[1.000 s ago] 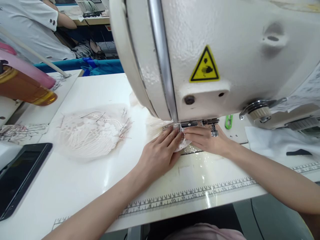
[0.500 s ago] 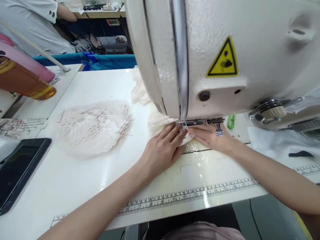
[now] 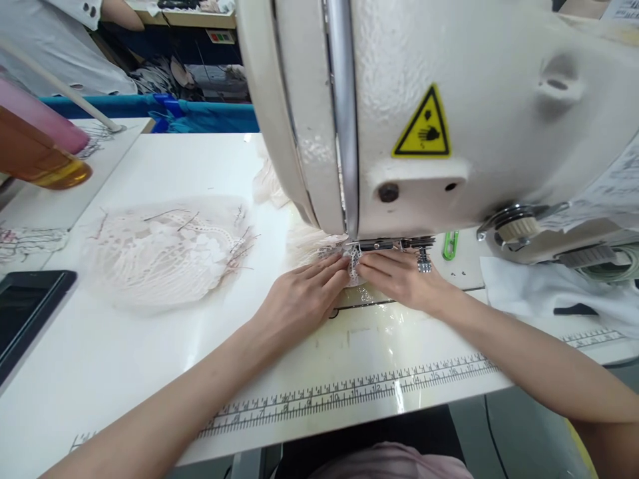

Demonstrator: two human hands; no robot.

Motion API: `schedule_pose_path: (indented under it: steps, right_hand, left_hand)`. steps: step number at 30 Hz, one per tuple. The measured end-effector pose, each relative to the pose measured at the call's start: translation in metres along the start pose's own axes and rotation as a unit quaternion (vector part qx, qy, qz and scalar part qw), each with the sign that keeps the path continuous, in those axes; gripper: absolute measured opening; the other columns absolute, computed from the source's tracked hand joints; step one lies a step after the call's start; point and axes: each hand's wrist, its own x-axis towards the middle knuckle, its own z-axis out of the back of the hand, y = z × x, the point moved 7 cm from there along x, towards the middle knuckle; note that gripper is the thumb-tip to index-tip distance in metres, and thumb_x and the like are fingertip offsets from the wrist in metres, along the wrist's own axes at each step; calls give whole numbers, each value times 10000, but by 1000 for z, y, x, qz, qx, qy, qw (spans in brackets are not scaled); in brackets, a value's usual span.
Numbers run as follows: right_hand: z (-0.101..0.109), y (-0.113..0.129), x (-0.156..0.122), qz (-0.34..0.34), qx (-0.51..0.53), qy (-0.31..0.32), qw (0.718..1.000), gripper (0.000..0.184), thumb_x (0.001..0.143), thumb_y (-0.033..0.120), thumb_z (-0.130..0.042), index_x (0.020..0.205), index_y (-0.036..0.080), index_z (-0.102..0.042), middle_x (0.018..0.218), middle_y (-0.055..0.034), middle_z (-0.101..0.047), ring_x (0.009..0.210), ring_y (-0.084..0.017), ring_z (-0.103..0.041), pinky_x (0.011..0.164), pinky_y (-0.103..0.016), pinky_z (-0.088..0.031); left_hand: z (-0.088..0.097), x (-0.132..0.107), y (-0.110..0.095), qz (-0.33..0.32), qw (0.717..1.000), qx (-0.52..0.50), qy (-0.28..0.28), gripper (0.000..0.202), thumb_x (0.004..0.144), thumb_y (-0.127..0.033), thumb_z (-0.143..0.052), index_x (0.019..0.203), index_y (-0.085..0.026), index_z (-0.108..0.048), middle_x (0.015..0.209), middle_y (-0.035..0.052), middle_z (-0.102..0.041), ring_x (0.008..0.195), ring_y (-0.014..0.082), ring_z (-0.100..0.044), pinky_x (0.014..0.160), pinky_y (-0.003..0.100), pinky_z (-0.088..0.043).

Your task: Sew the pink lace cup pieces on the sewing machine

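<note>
A pale lace piece (image 3: 355,270) lies under the presser foot of the white sewing machine (image 3: 419,199). From the left, my left hand (image 3: 302,293) holds its edge, fingers together and fingertips close to the foot. My right hand (image 3: 404,278) pinches the same piece from the right, its fingertips just below the metal foot assembly (image 3: 394,244). A narrow strip of lace shows between the two hands. Gathered sheer cloth (image 3: 309,245) from the piece spreads behind my left fingers. The fingers partly cover the lace, and the machine head hides the needle's upper part.
Another lace piece with loose threads (image 3: 164,256) lies left on the white table. A phone (image 3: 30,313), a bottle of amber liquid (image 3: 40,153) and a pink bottle (image 3: 44,113) are farther left. A green clip (image 3: 450,245) and white cloth (image 3: 529,286) lie right. A co-worker's sleeve (image 3: 82,10) shows behind.
The view has shifted slightly, moving everything left in the picture. My left fingers have drawn together and back from the foot, and more lace shows between my hands.
</note>
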Motion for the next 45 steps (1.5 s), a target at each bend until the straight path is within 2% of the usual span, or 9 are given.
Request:
schedule_pose_path:
  steps: [8, 12, 18, 26, 29, 36, 41, 45]
  right_hand:
    - [-3, 4, 1, -29, 52, -45, 997, 252, 855, 34, -513, 943, 246, -618, 984, 18, -670, 906, -125, -593, 784, -286, -475]
    - [1, 3, 1, -30, 57, -47, 997, 244, 856, 29, -496, 894, 234, -623, 940, 16, -674, 849, -120, -596, 733, -276, -476]
    - [3, 1, 2, -27, 53, -45, 997, 237, 858, 30, -478, 848, 210, -633, 911, 2, -675, 803, -118, -596, 686, -272, -486]
    - [0, -4, 1, -24, 61, -56, 996, 213, 865, 52, -492, 868, 206, -639, 915, 0, -682, 808, -120, -603, 722, -284, -480]
    - [2, -4, -1, -30, 40, -64, 997, 216, 858, 47, -501, 883, 207, -644, 941, 4, -686, 820, -118, -604, 719, -276, -458]
    - [19, -2, -2, -58, -88, -76, 992, 176, 865, 103, -519, 896, 225, -641, 944, 34, -695, 752, -115, -589, 650, -287, -401]
    - [20, -9, 0, -104, -32, -67, 992, 241, 894, 98, -454, 857, 244, -641, 798, 21, -647, 736, -135, -561, 673, -308, -412]
    - [13, -16, 0, -123, 45, -49, 990, 274, 907, 105, -429, 881, 269, -647, 779, 23, -628, 751, -135, -564, 677, -304, -422]
  left_hand:
    - [-1, 2, 0, 10, 1000, 22, -2, 264, 915, -110, -402, 1026, -131, -641, 1212, 110, -645, 1140, 229, -604, 917, 361, -562]
    - [-1, 3, -1, 19, 999, 30, -10, 248, 910, -135, -418, 1030, -99, -632, 1190, 130, -657, 1126, 246, -614, 926, 371, -555]
    - [-3, 1, -2, 27, 999, 40, -14, 315, 906, -171, -430, 1159, -80, -594, 1223, 138, -636, 1145, 259, -602, 934, 386, -550]
    - [-1, 3, -5, 29, 996, 73, -38, 325, 911, -214, -465, 1143, -54, -629, 1187, 149, -652, 1082, 271, -638, 878, 382, -576]
    - [0, 4, -6, 28, 995, 78, -48, 321, 910, -214, -480, 1143, -54, -632, 1181, 144, -656, 1078, 271, -639, 882, 379, -574]
    - [-3, 6, -7, 35, 995, 83, -43, 312, 918, -223, -488, 1148, -71, -633, 1196, 141, -650, 1091, 275, -632, 894, 389, -568]
    - [-4, 6, -7, 37, 996, 79, -29, 315, 930, -225, -476, 1174, -89, -621, 1211, 141, -642, 1107, 272, -624, 909, 400, -560]
    - [-6, 6, -7, 37, 997, 69, -14, 325, 936, -219, -473, 1208, -91, -597, 1222, 150, -634, 1127, 275, -612, 927, 412, -551]
